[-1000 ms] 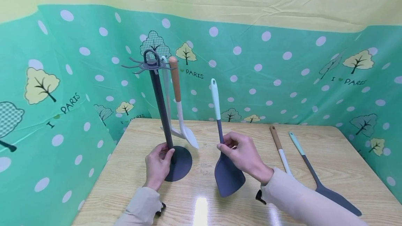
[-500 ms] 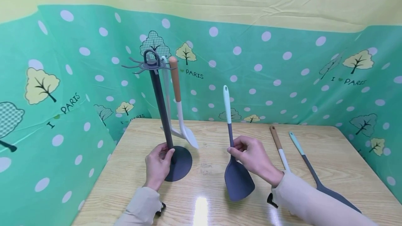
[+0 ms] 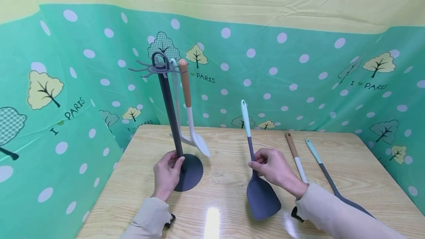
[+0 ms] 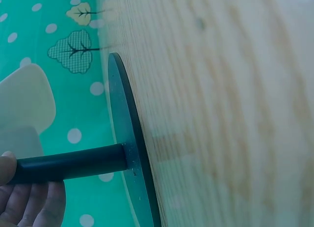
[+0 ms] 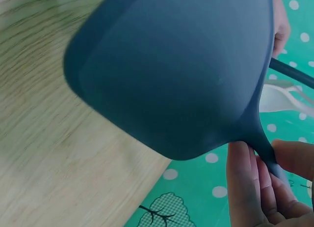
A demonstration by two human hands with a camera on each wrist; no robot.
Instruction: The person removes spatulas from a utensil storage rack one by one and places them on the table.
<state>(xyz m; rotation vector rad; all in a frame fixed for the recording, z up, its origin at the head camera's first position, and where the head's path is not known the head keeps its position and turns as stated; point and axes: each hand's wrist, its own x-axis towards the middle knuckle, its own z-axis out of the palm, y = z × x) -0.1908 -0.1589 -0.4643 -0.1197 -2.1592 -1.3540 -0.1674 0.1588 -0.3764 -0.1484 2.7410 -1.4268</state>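
Note:
With thumb and fingers, my left hand (image 3: 167, 174) grips the dark pole (image 4: 73, 163) of a utensil stand (image 3: 170, 117) just above its round base (image 3: 192, 174). From the stand's hooks hang a white utensil with a brown handle (image 3: 185, 84) and a paler one (image 3: 176, 95) behind it. My right hand (image 3: 275, 169) pinches the neck of a dark spatula (image 3: 262, 198), whose mint handle points up and wide blade down. In the right wrist view the spatula's blade (image 5: 181, 74) fills much of the picture. Whether its lower edge touches the table cannot be told.
On the wooden table (image 3: 219, 143), at the right, lie a brown-handled white utensil (image 3: 292, 146) and another mint-handled dark spatula (image 3: 327, 174), both partly hidden by my right sleeve. A green and yellow patterned cloth (image 3: 299, 69) hangs behind and along the sides.
My right hand has moved to the right and nearer to me with the spatula, whose handle now tilts slightly left. The left hand and stand have stayed in place.

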